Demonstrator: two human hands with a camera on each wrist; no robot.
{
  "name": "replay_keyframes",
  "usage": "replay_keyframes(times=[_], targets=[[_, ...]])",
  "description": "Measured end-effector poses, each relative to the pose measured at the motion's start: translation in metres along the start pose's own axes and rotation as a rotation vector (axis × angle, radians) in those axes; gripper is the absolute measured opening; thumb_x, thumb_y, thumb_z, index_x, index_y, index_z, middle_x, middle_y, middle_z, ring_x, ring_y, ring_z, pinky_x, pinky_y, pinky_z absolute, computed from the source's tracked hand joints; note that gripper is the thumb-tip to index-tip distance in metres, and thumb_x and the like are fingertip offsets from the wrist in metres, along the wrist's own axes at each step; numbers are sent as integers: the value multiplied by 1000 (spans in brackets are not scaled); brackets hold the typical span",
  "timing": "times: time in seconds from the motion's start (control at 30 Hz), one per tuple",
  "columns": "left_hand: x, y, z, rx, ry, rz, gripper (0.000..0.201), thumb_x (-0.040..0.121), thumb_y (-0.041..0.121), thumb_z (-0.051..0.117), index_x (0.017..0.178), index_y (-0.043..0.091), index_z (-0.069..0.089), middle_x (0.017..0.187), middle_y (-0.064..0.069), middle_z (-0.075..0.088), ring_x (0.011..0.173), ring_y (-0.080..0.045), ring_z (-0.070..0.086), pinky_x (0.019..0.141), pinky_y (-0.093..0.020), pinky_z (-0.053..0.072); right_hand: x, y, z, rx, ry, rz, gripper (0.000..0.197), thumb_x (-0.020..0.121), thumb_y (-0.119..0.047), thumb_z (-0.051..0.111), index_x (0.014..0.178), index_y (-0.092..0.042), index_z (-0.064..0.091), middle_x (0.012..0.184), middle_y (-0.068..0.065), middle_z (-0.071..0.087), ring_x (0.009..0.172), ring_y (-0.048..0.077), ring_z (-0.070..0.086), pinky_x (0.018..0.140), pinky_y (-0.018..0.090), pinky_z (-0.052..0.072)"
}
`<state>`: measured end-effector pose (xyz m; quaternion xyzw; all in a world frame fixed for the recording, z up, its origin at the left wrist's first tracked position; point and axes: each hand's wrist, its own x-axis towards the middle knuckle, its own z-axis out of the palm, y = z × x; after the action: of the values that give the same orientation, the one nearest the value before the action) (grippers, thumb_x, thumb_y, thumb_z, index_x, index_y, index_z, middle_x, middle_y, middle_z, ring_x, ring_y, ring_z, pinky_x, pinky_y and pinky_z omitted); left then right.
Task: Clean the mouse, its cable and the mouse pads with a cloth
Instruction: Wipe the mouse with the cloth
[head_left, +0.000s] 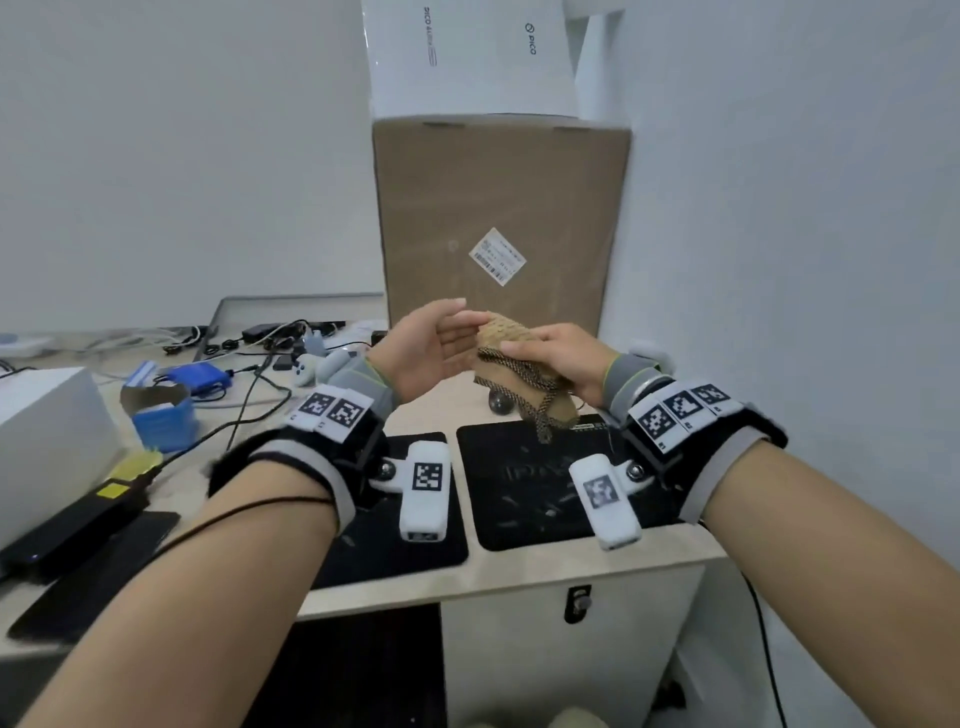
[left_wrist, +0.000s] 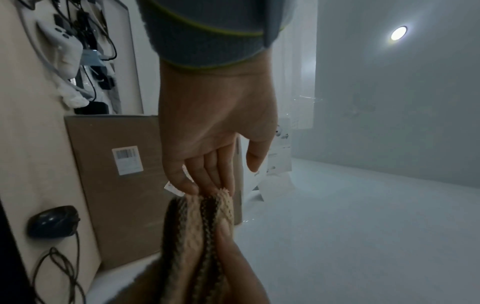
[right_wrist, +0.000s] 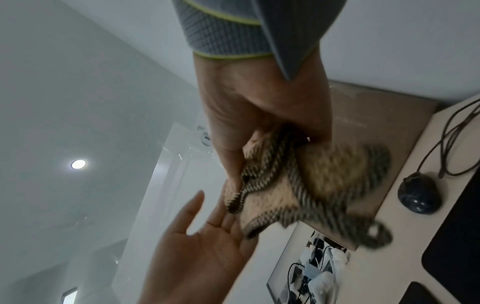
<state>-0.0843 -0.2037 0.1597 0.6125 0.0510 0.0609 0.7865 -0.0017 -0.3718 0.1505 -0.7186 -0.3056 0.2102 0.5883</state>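
Observation:
Above the desk, my right hand (head_left: 540, 348) grips a bunched tan cloth (head_left: 519, 374) with a dark striped border; a loop of it hangs down. My left hand (head_left: 457, 322) is flat, palm toward the cloth, its straight fingertips touching the cloth's end (left_wrist: 207, 222). The dark mouse (head_left: 501, 402) lies on the desk below the cloth, in front of the cardboard box; its cable (left_wrist: 59, 267) lies in loops beside it. Two black mouse pads lie side by side near the front edge, the left pad (head_left: 374, 545) and the right pad (head_left: 519, 499), partly hidden by my wrist cameras.
A tall cardboard box (head_left: 498, 223) stands behind the mouse with a white box (head_left: 467, 57) on top. Cables, chargers and white controllers (head_left: 306, 369) clutter the back left. A blue box (head_left: 166, 421), a white case (head_left: 47, 431) and black devices (head_left: 78, 530) lie left. A wall is close on the right.

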Motion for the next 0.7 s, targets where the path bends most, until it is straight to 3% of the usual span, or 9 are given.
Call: replay_keyframes(times=[0.07,0.13,0.17,0.27,0.33,0.4,0.47,0.57,0.7], targets=[[14,-12,6,-1,23,-36,30,95,30,45,91,11,68,87,1,68,82,-11,59,76,-24,47,1,6,-12,102,33,4,15,86,-15,66,98,-6,70,87,8,73,76,18,68,67,24,59],[31,-24,16,7,21,-61,28,95,27,45,80,15,66,73,4,67,77,-11,56,75,-26,45,7,14,-22,217,70,11,19,88,-17,63,102,-6,69,91,9,72,78,17,68,78,28,57],[41,-29,23,9,8,-75,29,95,26,45,76,16,64,67,6,67,75,-11,55,75,-27,44,11,18,-26,285,93,27,16,89,-19,62,99,-9,69,86,8,72,73,16,67,77,31,56],[77,-43,37,40,-63,-130,35,97,25,45,67,19,64,65,6,68,76,-12,59,75,-28,43,26,31,-43,425,197,60,12,90,-25,59,82,-17,62,65,2,65,51,14,59,51,26,51],[102,-52,39,100,-76,-181,28,97,24,46,77,18,65,77,3,69,84,-14,62,80,-30,43,37,42,-55,448,278,62,11,87,-26,60,80,-18,62,64,4,61,48,17,54,50,27,44],[143,-69,34,298,1,-234,16,94,21,52,91,14,66,90,0,68,94,-17,60,85,-31,41,57,56,-74,472,330,81,14,79,-29,67,85,-16,67,72,9,62,47,20,56,51,30,48],[164,-83,15,656,151,-275,17,87,22,60,98,10,66,102,-8,67,101,-23,60,83,-32,43,64,64,-80,481,352,127,42,67,-34,76,101,-10,68,82,14,65,49,22,60,52,35,52],[201,-106,-18,1163,244,-434,52,72,41,69,107,3,66,117,-17,66,108,-31,61,87,-36,49,78,79,-89,476,358,169,59,64,-34,78,114,-6,63,91,17,67,55,25,64,53,35,53],[245,-131,-28,1329,238,-505,80,66,55,73,124,3,54,125,-13,59,114,-29,54,96,-34,43,100,106,-102,379,376,218,60,65,-29,80,117,-7,58,108,19,68,83,29,68,61,40,58]])
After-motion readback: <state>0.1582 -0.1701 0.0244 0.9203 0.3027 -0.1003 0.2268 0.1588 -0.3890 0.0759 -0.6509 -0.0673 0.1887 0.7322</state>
